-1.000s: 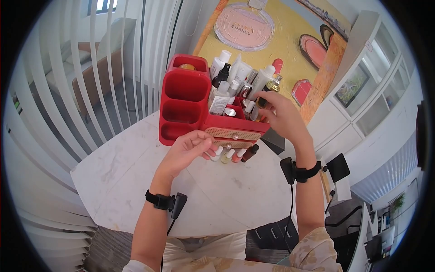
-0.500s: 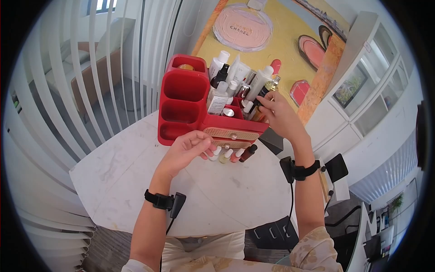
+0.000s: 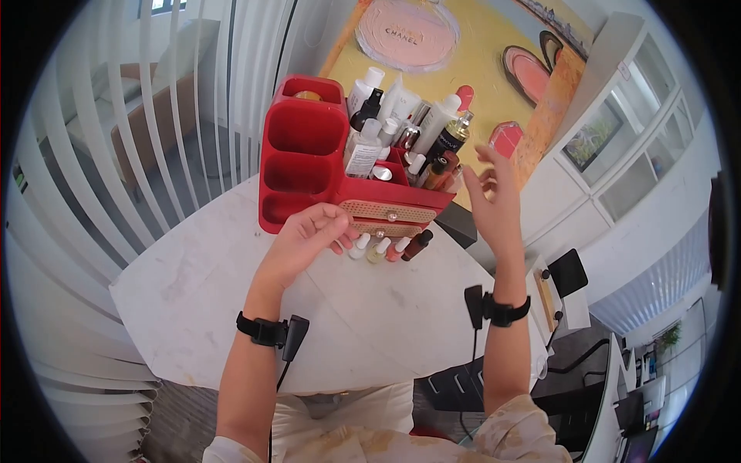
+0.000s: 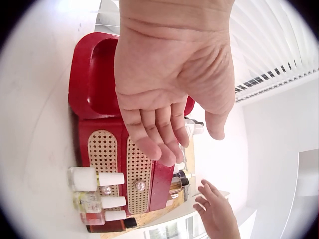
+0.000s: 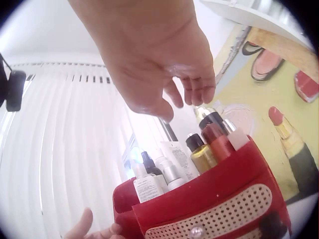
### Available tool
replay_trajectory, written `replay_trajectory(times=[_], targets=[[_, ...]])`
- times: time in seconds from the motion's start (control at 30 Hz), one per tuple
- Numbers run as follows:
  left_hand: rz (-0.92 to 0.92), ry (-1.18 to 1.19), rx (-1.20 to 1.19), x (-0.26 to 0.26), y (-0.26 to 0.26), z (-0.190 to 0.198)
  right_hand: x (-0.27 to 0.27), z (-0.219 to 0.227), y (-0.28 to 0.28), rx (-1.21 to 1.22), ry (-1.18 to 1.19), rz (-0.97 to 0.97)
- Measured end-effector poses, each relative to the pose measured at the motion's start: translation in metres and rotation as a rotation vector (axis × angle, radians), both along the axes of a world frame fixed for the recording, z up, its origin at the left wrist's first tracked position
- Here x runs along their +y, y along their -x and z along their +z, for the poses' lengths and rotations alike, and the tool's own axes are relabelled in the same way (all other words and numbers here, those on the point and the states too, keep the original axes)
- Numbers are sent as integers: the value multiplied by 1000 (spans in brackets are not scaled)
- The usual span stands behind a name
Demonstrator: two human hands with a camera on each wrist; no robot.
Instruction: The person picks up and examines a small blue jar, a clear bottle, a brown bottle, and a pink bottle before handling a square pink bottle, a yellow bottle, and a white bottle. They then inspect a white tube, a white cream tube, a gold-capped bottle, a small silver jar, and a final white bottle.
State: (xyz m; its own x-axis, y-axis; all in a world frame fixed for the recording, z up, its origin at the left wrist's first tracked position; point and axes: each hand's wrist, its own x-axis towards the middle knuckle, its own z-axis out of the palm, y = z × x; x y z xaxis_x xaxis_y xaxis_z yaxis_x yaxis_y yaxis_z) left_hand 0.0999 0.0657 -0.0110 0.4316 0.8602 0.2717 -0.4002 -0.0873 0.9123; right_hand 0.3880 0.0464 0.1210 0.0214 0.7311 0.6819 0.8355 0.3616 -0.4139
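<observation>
A red cosmetics organizer [image 3: 301,153] with woven drawer fronts stands on the table. Just right of its bottle compartment hangs my right hand [image 3: 495,202], fingers loosely bent and holding nothing. Closest to those fingers are a gold-topped perfume bottle [image 3: 452,137] and, in the right wrist view, a small yellow bottle with a black cap [image 5: 202,156]. My left hand [image 3: 306,241] hovers before the drawers at the organizer's lower left, fingers relaxed with nothing in them. Beside its fingertips, several nail polish bottles line up: white [image 4: 83,179], pale yellow [image 4: 88,202], coral [image 4: 93,217] and a dark one [image 3: 417,245].
White tubes and bottles, among them a clear labelled bottle [image 3: 362,150], fill the organizer's middle. Its left tower has open wells. A painting [image 3: 478,100] leans behind, vertical blinds [image 3: 181,123] hang at left, and a white cabinet [image 3: 617,131] stands at right. The marble table [image 3: 340,324] extends toward me.
My right hand has released the small black-capped bottle in the organizer's right compartment and drawn away to the right. My left hand stays near the drawers. The head view has shifted slightly.
</observation>
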Motion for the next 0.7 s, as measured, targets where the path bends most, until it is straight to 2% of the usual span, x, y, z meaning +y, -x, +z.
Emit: replay_trajectory(times=[0.03,0.13,0.23,0.37,0.47,0.57,0.67,0.7], targets=[[0,-1,1,0,0,1,-5,-11,-7,119,-5,-39],[-3,5,-5,1,0,-1,-16,-58,-29,153,176,-127],[-8,6,-2,1,-1,0,-19,-109,-41,174,414,62],[-3,17,17,0,-1,1,-8,-148,-42,233,520,172],[7,22,23,-1,-1,2,-6,-142,-38,214,551,168],[7,19,19,0,0,1,-11,-132,-45,305,569,155],[4,4,28,-1,0,2,-21,-110,-40,598,451,260],[2,0,33,-2,-1,3,-33,-88,-22,632,477,312]])
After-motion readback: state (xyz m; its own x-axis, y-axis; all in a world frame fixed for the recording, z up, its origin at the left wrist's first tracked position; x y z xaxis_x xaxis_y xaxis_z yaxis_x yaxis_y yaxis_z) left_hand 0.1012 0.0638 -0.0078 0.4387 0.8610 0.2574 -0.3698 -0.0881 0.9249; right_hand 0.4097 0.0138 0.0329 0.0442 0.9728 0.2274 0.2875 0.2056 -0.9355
